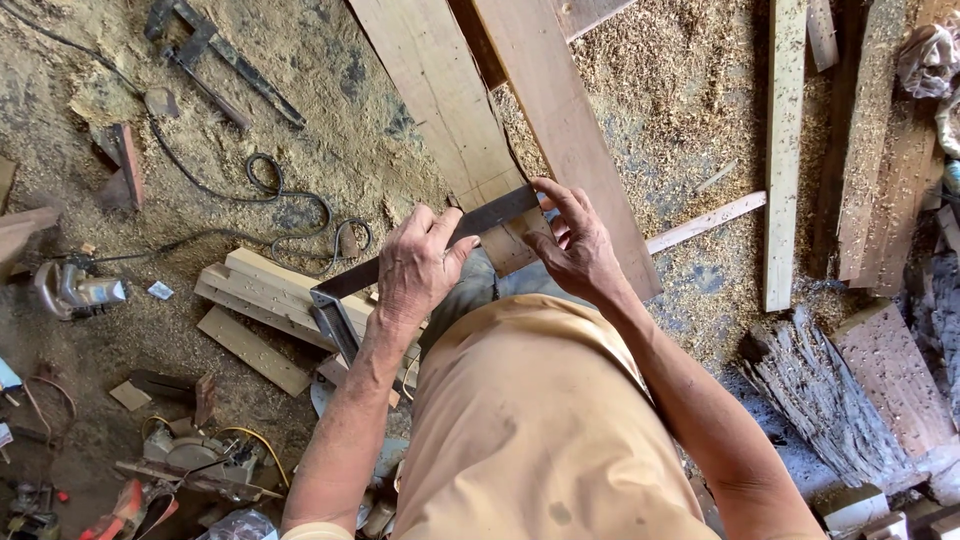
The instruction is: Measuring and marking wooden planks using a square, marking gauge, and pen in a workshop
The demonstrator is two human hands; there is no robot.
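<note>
At the centre of the frame the person's left hand lies palm down on a dark metal try square with a long flat blade, its fingers curled over the blade and the thumb pressing against the lower edge. The blade runs from middle left up toward the centre, where its far end crosses the near end of a pale, broad wooden plank that slants away to the top of the frame. The square's stock drops down from the blade's left end, below the left wrist. The right hand sits just right of the blade's end, fingers bent and drawn together against the plank's end; whether they pinch anything cannot be told. A second, reddish wooden plank lies alongside the first, touching it on the right. A stack of short pale wood offcuts rests on the sawdust-covered ground under the square, at middle left. A black looping cable trails above it, and a small grey power tool lies at the left edge.
</note>
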